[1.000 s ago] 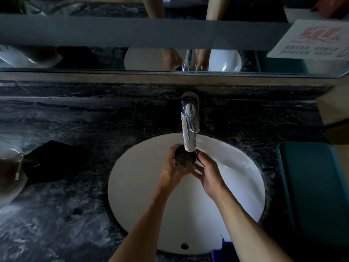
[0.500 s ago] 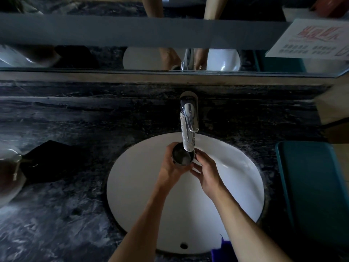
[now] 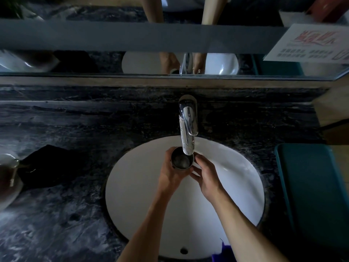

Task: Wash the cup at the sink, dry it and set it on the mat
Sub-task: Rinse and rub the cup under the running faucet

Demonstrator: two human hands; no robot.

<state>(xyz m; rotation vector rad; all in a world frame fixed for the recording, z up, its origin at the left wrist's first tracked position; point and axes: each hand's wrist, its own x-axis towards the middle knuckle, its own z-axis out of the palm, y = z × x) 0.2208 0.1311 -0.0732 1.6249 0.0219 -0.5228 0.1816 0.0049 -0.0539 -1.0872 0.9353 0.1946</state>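
Head view: left hand (image 3: pixel 171 172) clamps the cup (image 3: pixel 181 160) upright under the faucet (image 3: pixel 187 129) (over the white sink (image 3: pixel 136 186)); right hand (image 3: pixel 206 175) fingers curl against its side.

- A black cloth (image 3: pixel 47 165) lies crumpled near the left edge of the dark marble counter (image 3: pixel 62 220)
- A glass jar (image 3: pixel 7 176) sits at the far left edge, touching the cloth
- A mirror (image 3: pixel 113 61) runs along the counter's back edge
- A printed sign (image 3: pixel 309 44) hangs at the upper right
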